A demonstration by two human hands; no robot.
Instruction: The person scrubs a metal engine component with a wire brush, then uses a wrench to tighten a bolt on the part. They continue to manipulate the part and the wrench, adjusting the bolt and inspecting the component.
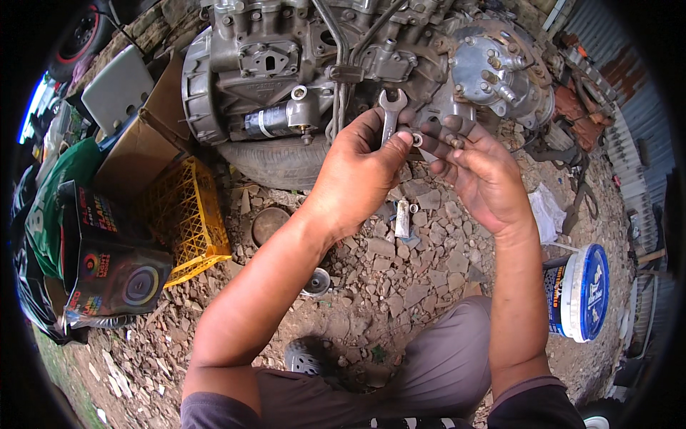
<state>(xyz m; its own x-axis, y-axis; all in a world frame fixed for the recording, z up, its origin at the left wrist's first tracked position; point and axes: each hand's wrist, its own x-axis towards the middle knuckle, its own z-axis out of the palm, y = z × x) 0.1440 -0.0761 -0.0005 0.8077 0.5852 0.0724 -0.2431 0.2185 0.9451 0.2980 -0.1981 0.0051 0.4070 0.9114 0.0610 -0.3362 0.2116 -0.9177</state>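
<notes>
My left hand [350, 171] is closed around an open-ended wrench [391, 118], its jaw pointing up and away from me. Just right of that thumb is a small metal ring or nut [417, 141], close to the fingertips of both hands; which hand bears it I cannot tell. My right hand [489, 179] is raised beside the left, thumb and fingers pinching a small brass-coloured threaded piece, perhaps a bolt [454, 142]. Behind both hands stands a large grey metal engine [268, 79] with a dark cylindrical filter [266, 123] and a round silver pump-like part [486, 75].
A tyre [271, 163] lies under the engine on stony ground. At left are a yellow crate [196, 222], a cardboard box [136, 154] and a black printed box [114, 257]. A blue-lidded bucket [592, 293] lies right; a small tube [402, 219] and metal cup [316, 282] are between.
</notes>
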